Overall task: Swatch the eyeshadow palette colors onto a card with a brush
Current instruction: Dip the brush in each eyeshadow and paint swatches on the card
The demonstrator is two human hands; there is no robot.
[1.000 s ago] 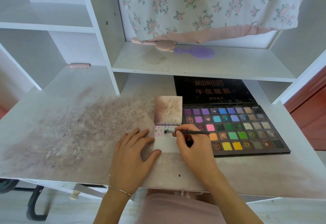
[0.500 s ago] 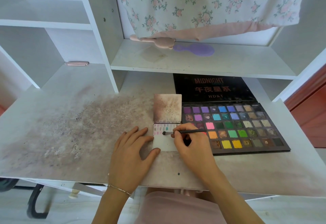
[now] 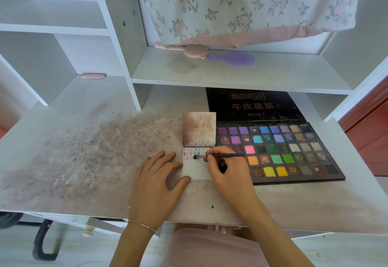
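Right hand (image 3: 228, 170) pinches the brush (image 3: 218, 156) near mid-handle, fingers curled round it, tip down on the card (image 3: 197, 170) in the second swatch row. Left hand (image 3: 155, 180) lies flat, fingers spread and straight, thumb tip and fingertips on the card's left edge to pin it. The card sits on the desk (image 3: 84, 151), touching the left edge of the eyeshadow palette (image 3: 279, 151), which is open with its black lid (image 3: 254, 105) laid back under the shelf. Handling, as a judgement: the brush looks light and thin, with soft bristles, so a pencil grip mid-handle and low pressure; the card looks thin and light and likely to slide, hence the pinning hand at its edge, off the swatches. The pressed powder pans look fragile, some already broken up, so dab rather than dig. The palette itself looks stiff and flat, and stable where it lies. Counts: one brush, one palette, one swatch card with one stained cover flap (image 3: 199, 129) folded up behind it, two hands. Pans run in five rows of about nine; the hand hides part of the left columns, so no exact total. The first swatch row looks full; the second has roughly three marks and the rest of the card is blank. On the shelf: one pink brush (image 3: 189, 49), one purple one (image 3: 235, 58).
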